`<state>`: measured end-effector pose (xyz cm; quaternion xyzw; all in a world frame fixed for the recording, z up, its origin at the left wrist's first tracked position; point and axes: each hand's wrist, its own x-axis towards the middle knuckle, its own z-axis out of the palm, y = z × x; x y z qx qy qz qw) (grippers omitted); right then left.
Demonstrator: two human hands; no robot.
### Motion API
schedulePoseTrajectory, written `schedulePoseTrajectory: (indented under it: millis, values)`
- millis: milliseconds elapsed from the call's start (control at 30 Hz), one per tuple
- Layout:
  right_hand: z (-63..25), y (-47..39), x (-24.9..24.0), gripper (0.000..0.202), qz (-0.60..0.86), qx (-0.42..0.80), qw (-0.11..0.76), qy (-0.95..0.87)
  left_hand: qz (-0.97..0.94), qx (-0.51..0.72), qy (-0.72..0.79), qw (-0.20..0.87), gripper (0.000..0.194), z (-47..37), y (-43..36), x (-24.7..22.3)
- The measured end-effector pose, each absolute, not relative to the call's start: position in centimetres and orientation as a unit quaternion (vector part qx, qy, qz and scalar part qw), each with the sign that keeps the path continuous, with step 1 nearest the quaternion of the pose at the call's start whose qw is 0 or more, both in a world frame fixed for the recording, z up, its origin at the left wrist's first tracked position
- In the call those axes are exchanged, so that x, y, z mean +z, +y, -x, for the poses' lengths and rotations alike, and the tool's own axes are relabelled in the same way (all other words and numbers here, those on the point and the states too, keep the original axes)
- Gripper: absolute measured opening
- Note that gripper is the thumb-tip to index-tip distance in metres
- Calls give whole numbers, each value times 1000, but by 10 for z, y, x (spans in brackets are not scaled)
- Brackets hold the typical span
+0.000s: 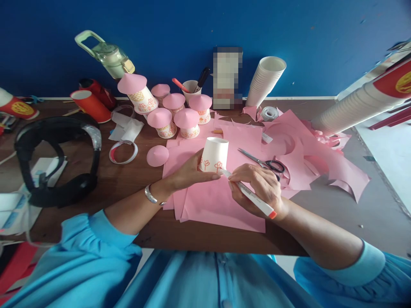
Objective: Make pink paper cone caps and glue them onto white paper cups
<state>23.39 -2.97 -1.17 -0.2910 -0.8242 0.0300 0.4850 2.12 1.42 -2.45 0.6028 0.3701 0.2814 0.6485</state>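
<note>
My left hand (189,172) grips a white paper cup (215,150), held upside down above the pink sheets. Small orange-red flowers are drawn around the cup's lower part, near its rim. In my right hand (258,188) is a white marker pen (255,199) with an orange end; its tip meets the cup beside one flower. Scissors (260,161) lie behind my right hand on pink paper (221,209). Left of the cup rests a loose pink paper cone (157,155). Behind it stand several decorated cups with pink cone tops (186,119).
A stack of white cups (266,81) stands by the blue wall, near a cup holding markers (192,87). Pink scraps (305,149) spread to the right. Tape rolls (123,152), a black headset-like strap (58,196) and a green-lidded bottle (112,57) are leftward.
</note>
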Motion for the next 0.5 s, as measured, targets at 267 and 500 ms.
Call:
schedulePoseTrajectory:
  millis: [267,500]
  values:
    - [-233,-31,-14,28,289,40,479,-828,-600,283,374,648,51,-22,14,-25]
    - [-239,-30,-12,29,254,57,503,-824,-590,294,376,651,58,-21,14,-29]
